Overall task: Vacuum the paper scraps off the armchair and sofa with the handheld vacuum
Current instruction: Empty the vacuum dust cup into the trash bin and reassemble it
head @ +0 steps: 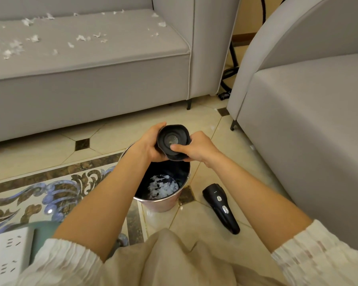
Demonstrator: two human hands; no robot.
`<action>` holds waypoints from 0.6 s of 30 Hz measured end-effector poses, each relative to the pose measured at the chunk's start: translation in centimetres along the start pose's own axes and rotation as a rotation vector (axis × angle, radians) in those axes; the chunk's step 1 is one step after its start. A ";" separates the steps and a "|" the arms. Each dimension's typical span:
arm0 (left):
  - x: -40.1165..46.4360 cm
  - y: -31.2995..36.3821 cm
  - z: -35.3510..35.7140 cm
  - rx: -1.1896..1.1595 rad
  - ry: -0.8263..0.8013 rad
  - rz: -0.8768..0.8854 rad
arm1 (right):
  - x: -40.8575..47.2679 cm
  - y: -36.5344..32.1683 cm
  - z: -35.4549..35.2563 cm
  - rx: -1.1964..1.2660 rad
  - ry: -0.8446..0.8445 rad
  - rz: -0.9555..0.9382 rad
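Observation:
Both hands hold the vacuum's black dust cup (pixel 173 137) over a metal bin (pixel 163 204). My left hand (pixel 151 144) grips its left side, and my right hand (pixel 196 148) grips the right side with the thumb on its open end, where a round pleated filter shows. White paper scraps (pixel 162 186) lie in the bin's bottom. The black vacuum body (pixel 220 206) lies on the floor right of the bin. Several white paper scraps (pixel 35 38) are scattered over the grey sofa seat (pixel 112 50). The grey armchair (pixel 310 112) stands at the right.
Tiled floor with a patterned inlay (pixel 50 188) spreads at the left. A white power strip (pixel 6 254) lies at the lower left. Black cable and a stand base (pixel 228 75) sit between sofa and armchair. A few scraps lie on the floor by the armchair leg (pixel 212 127).

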State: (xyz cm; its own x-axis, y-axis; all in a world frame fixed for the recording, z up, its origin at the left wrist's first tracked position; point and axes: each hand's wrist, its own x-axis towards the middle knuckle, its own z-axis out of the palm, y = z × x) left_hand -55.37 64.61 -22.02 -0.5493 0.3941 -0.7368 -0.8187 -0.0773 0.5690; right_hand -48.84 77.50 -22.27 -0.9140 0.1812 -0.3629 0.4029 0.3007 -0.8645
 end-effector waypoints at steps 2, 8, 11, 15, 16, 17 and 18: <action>0.1 0.3 0.0 -0.003 0.002 -0.006 | -0.2 0.1 -1.0 0.124 -0.099 0.031; 1.1 -0.2 0.1 -0.034 -0.010 0.003 | -0.1 1.7 -2.7 0.354 -0.088 0.068; 1.2 -0.8 0.3 -0.046 -0.021 -0.005 | -0.2 2.2 -2.4 0.382 -0.068 0.051; 0.7 -0.8 0.3 -0.008 0.000 0.000 | -1.1 2.0 -2.5 0.392 -0.088 0.021; 0.4 -0.9 0.4 -0.003 0.008 -0.003 | -1.2 1.9 -2.4 0.366 -0.079 0.013; 0.1 -0.9 0.4 -0.001 0.008 -0.004 | -1.4 1.7 -2.2 0.335 -0.067 0.012; -0.1 -1.0 0.5 0.006 0.006 -0.007 | -1.6 1.6 -2.0 0.296 -0.059 0.012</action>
State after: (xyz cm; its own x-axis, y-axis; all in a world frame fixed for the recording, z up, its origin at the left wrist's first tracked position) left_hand -54.40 65.10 -22.34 -0.5446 0.3890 -0.7430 -0.8214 -0.0686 0.5662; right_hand -46.68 79.53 -22.39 -0.9140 0.1257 -0.3858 0.3901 0.0107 -0.9207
